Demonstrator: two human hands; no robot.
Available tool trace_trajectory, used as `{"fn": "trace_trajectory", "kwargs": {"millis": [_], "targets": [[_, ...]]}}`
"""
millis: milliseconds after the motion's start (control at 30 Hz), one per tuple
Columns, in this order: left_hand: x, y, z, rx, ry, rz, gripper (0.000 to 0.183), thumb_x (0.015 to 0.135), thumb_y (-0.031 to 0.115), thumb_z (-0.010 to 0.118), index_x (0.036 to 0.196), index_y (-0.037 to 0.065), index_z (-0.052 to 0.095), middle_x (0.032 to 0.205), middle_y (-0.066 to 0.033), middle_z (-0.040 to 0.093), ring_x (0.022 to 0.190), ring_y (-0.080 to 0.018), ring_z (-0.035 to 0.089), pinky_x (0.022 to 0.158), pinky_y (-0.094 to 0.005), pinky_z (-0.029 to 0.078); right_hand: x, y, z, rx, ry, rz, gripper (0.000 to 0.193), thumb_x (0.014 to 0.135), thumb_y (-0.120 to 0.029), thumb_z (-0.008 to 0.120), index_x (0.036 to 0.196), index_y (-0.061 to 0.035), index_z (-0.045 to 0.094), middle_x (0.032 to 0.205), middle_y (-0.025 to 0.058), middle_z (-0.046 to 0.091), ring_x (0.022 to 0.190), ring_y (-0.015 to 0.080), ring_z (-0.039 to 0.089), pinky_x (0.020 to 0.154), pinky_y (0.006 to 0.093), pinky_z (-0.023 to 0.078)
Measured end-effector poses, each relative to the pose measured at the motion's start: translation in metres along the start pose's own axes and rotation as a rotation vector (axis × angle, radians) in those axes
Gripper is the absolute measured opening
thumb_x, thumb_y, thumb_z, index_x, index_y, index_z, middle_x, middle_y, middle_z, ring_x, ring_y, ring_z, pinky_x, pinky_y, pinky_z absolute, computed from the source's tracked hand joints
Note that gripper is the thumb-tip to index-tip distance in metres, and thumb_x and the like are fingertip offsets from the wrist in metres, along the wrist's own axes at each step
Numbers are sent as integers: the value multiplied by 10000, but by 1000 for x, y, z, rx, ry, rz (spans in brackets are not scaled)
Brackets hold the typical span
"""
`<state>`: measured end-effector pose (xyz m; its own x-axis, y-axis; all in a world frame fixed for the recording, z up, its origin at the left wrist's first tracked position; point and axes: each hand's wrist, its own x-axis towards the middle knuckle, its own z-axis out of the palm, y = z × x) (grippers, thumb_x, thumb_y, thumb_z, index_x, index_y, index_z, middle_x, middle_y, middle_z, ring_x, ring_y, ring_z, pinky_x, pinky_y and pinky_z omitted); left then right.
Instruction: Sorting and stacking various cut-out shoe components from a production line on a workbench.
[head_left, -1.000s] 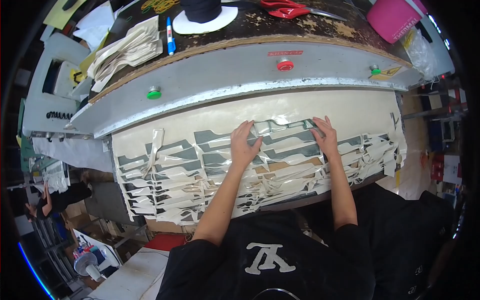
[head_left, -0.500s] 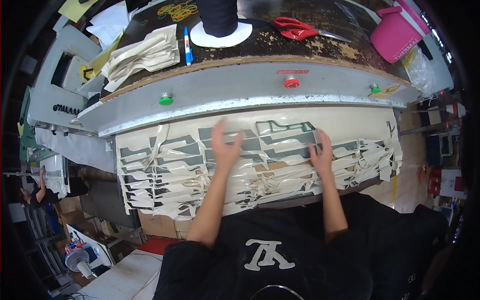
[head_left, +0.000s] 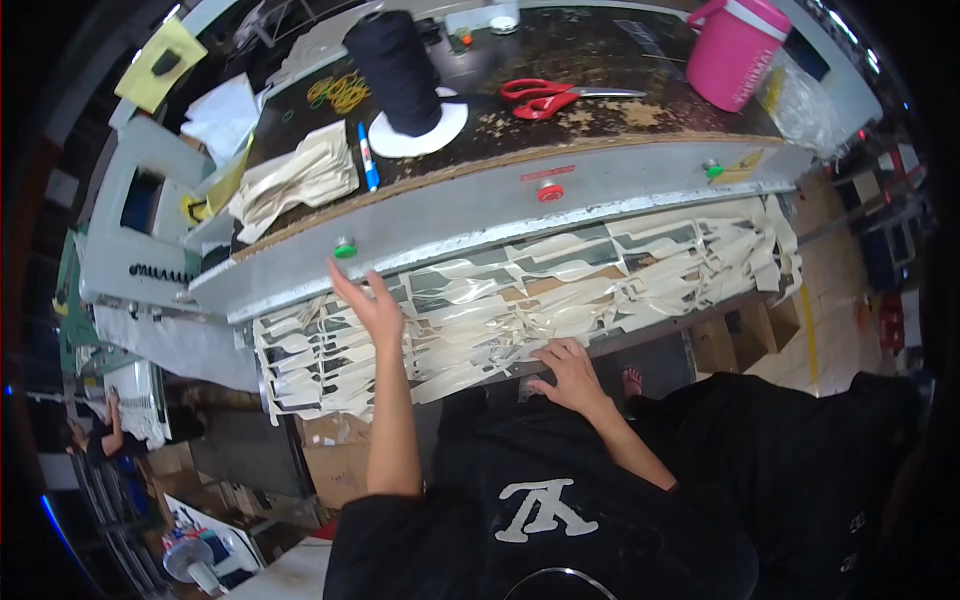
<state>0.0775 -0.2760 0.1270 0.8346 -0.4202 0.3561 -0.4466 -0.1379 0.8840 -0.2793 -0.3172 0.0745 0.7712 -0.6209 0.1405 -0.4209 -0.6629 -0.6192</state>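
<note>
My left hand point(head_left: 372, 308) is open, fingers apart, with the fingertips just below a green push button point(head_left: 345, 247) on the front of the grey machine beam point(head_left: 450, 215). I cannot tell whether a finger touches the button. My right hand point(head_left: 574, 377) rests at the near edge of the cream sheet material point(head_left: 470, 290), thumb and fingers apart, nothing in it. Rows of cut-out gaps run through this sheet, leaving thin, crumpled strips. Its far part is hidden under the beam.
A dark worn top on the beam holds red-handled scissors point(head_left: 545, 97), a black thread cone point(head_left: 393, 75), a blue pen point(head_left: 368, 158), cut cream pieces point(head_left: 295, 180) and a pink jug point(head_left: 738, 55). The front also carries a red button point(head_left: 550, 191) and another green button point(head_left: 713, 170). Another person point(head_left: 105, 437) is far left.
My left hand has moved left to the green button, my right hand back to the sheet's near edge. The beam now covers more of the sheet, and the green-edged cutting die is out of sight.
</note>
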Motion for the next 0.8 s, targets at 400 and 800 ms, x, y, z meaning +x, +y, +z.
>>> {"fn": "trace_trajectory", "kwargs": {"millis": [400, 800], "targets": [[-164, 23, -89, 429, -778, 265, 495, 758, 229, 928, 1158, 31, 715, 1091, -189, 713, 1057, -424, 662, 946, -487, 523, -5, -18, -13, -84, -74, 100, 452, 769, -219, 912, 1153, -80, 720, 1149, 107, 663, 1187, 313, 601, 1045, 441, 462], [-176, -2, -85, 468, -695, 269, 441, 744, 203, 916, 1086, 16, 712, 1032, -202, 661, 1019, -436, 624, 908, -512, 488, -5, -18, -10, -170, -96, 57, 429, 771, -244, 913, 1096, -63, 700, 1102, 151, 659, 1168, 356, 597, 1027, 455, 448]]}}
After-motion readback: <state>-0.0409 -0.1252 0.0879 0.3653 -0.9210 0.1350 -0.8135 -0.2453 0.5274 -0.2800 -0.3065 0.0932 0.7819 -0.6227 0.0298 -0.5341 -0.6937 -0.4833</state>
